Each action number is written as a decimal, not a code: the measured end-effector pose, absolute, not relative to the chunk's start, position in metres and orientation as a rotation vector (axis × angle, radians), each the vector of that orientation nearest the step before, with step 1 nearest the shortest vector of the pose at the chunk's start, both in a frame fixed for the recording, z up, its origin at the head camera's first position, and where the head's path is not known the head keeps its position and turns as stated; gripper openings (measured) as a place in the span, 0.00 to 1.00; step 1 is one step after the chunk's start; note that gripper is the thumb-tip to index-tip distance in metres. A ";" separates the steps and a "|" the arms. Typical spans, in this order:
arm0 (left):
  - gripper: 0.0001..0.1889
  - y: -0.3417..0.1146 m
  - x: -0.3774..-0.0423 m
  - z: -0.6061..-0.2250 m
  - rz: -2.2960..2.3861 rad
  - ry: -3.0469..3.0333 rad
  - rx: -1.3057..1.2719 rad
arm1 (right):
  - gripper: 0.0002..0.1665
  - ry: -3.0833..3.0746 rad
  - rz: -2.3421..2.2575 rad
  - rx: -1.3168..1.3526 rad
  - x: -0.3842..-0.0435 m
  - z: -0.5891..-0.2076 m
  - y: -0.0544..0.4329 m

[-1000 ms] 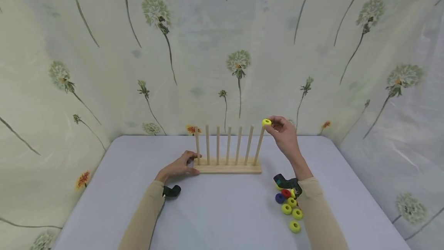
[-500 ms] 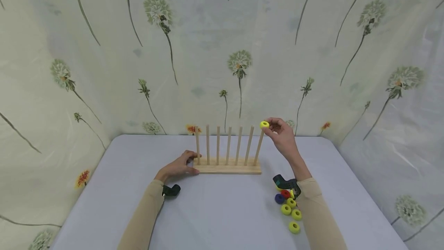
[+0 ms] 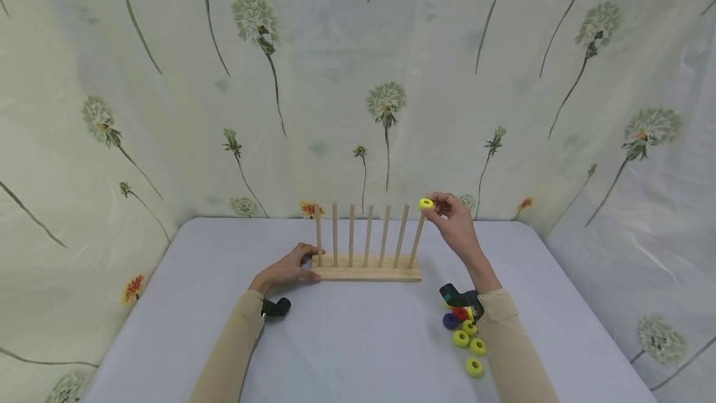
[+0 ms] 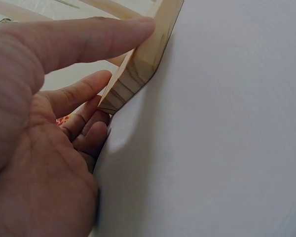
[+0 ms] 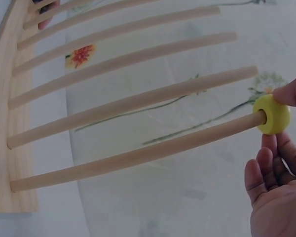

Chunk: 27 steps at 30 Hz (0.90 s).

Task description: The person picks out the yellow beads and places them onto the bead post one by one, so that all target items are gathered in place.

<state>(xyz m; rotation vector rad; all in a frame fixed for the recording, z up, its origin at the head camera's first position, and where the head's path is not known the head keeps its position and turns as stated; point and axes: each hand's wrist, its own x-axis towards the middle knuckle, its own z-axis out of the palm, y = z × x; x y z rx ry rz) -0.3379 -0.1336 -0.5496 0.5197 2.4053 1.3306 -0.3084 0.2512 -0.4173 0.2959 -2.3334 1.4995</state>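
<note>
A wooden peg rack (image 3: 366,273) with a row of upright pegs stands on the white table. My left hand (image 3: 288,266) holds its left end; in the left wrist view the thumb lies along one side of the base (image 4: 133,74) and the fingers are at the other. At the far right of the row, my right hand (image 3: 458,222) pinches a yellow ring (image 3: 426,204) between thumb and fingers. The right wrist view shows the tip of the end peg (image 5: 138,154) inside the hole of that yellow ring (image 5: 275,114). The other pegs are bare.
Several loose yellow rings (image 3: 474,367) lie by the right forearm, along with a red ring (image 3: 460,313) and a blue ring (image 3: 450,321). The right wrist camera (image 3: 458,296) overlaps part of this pile. A floral curtain (image 3: 335,79) hangs behind the table.
My right hand has moved slightly left and down, bringing the yellow ring onto the tip of the rightmost peg. The left hand and rack have stayed in place.
</note>
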 end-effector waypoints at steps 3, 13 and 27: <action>0.37 -0.133 -0.337 -0.549 1.330 2.407 0.517 | 0.21 -2.348 1.517 0.271 -0.306 -0.414 0.249; 0.36 -0.133 -0.337 -0.549 1.333 2.394 0.518 | 0.19 -2.360 1.465 0.295 -0.285 -0.395 0.235; 0.37 -0.135 -0.342 -0.553 1.317 2.395 0.529 | 0.19 -2.364 1.441 0.268 -0.287 -0.399 0.235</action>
